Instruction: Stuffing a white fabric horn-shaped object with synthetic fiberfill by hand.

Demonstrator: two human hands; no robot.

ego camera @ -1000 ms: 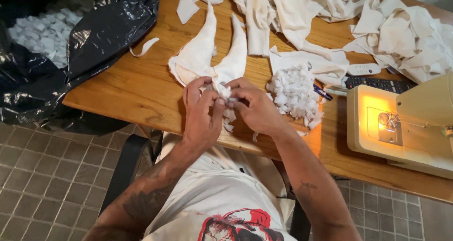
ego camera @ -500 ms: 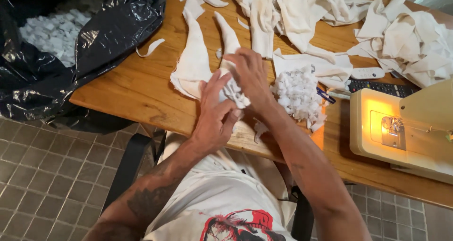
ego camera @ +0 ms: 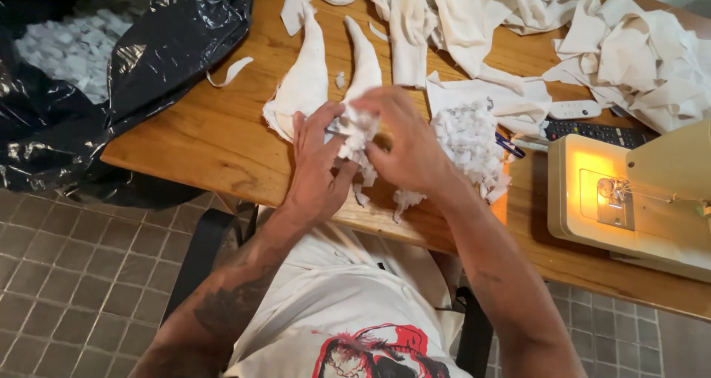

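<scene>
My left hand (ego camera: 317, 163) and my right hand (ego camera: 404, 145) meet above the near edge of a wooden table (ego camera: 207, 126). Between them they hold a bunch of small white fabric scraps (ego camera: 358, 135), some hanging down toward the table edge. Just behind my hands lies a white cone-shaped fabric piece (ego camera: 305, 82) with a second one (ego camera: 364, 59) beside it. To the right of my right hand sits a heap of small white scraps (ego camera: 466, 137).
A black plastic bag (ego camera: 133, 59) holding white scraps stands open at the left. A cream sewing machine (ego camera: 629, 193) with its lamp lit sits at the right. Piles of white cloth (ego camera: 629, 45) cover the far table. A black remote (ego camera: 592, 132) lies near them. Grey tiled floor below.
My hands have lifted slightly from the table edge and gathered the white scraps between them; my right hand has moved over the top of the bunch.
</scene>
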